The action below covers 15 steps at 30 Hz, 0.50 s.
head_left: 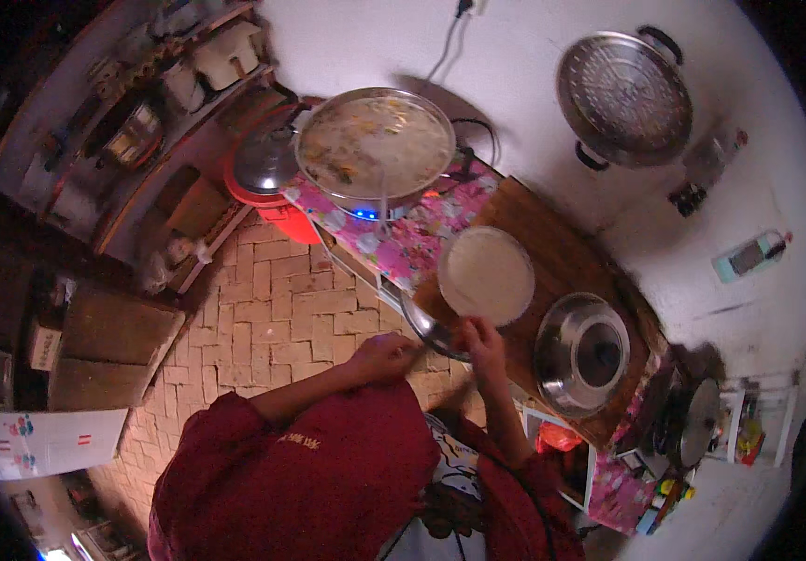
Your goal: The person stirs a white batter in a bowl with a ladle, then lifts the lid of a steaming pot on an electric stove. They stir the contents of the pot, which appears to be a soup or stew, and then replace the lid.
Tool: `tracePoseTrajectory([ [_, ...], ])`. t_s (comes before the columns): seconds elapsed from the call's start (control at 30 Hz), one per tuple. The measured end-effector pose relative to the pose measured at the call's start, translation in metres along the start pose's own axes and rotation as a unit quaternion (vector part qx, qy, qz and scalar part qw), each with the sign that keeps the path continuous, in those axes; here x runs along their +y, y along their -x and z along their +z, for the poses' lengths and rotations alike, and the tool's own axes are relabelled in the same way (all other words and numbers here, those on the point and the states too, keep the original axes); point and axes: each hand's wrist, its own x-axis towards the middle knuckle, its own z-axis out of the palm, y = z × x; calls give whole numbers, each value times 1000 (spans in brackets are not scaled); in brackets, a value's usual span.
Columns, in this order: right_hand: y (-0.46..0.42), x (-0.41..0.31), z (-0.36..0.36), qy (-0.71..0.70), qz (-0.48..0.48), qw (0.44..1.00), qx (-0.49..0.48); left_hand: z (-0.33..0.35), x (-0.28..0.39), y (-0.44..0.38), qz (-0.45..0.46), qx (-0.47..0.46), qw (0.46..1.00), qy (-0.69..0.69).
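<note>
My right hand [480, 340] is at the near rim of a round, pale, flat-topped item [487, 275], perhaps a filled plate or a lid, over the wooden board [536, 231]; its fingers look bent at the rim. My left hand [383, 356] is curled over the brick floor, left of a metal rim [434, 333] at the board's edge; whether it holds anything is unclear. Farther off, a wide metal pot [368, 196] of cloudy food with yellowish pieces stands over blue lights, with a pale handle leaning out of it. A metal basin [550, 350] sits on the board.
A flowered cloth [403, 245] covers the counter beside the pot. Behind its left side are a red bucket [294, 221] and a metal lid [269, 165]. A perforated steamer pan [627, 98] hangs on the wall. Shelves [164, 151] stand left; a dark pan [662, 414] is at right.
</note>
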Motion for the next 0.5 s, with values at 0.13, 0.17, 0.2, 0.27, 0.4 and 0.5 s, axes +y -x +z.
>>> tracePoseTrajectory([
  [0.13, -78, -23, 86, 93, -65, 988, -107, -39, -23, 14, -49, 31, 998, 29],
  [0.17, -99, -24, 102, 98, -86, 986, -100, -40, -26, 15, -57, 46, 996, 50],
  [0.2, -119, -21, 113, 103, -107, 985, -89, -39, -28, 17, -64, 58, 994, 70],
  [0.27, -146, -29, 136, 87, -78, 989, -88, -39, -29, 16, -85, 78, 988, 98],
  [0.4, -183, -44, 151, 121, 71, 978, -152, -34, -28, 19, -103, 109, 981, 122],
  [0.5, -204, -36, 146, 340, -58, 935, -85, -41, -37, 12, -102, 143, 976, 131],
])
